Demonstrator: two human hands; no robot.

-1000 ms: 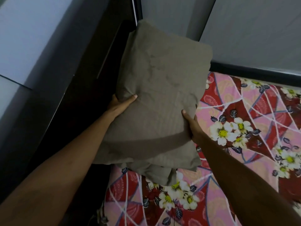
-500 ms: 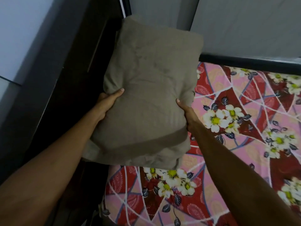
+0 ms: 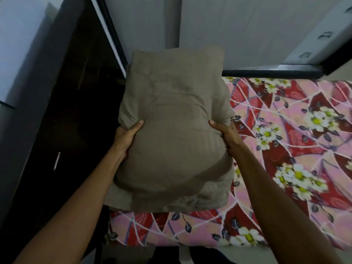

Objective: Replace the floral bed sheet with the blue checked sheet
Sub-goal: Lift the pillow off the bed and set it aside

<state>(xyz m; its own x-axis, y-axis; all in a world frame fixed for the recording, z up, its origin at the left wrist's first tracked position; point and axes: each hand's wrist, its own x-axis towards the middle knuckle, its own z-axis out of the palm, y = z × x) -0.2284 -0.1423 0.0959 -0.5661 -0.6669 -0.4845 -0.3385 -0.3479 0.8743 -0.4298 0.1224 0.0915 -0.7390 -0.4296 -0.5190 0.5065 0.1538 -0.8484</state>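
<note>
A grey-brown pillow (image 3: 171, 130) is held up above the left end of the bed. My left hand (image 3: 127, 138) grips its left side with the thumb on the front face. On the pillow's right side, my right hand (image 3: 226, 136) grips the same way. The floral bed sheet (image 3: 297, 153), pink and red with white flowers, covers the mattress below and to the right. No blue checked sheet is in view.
A dark wooden headboard or panel (image 3: 76, 121) stands to the left of the bed. A dark bed frame edge (image 3: 272, 72) runs along the far side against a grey wall (image 3: 238, 27). The mattress's near edge (image 3: 171, 242) is at the bottom.
The pillow is still in both hands and has come lower and closer to me. The view has shifted, showing more of the bed's near edge and far side.
</note>
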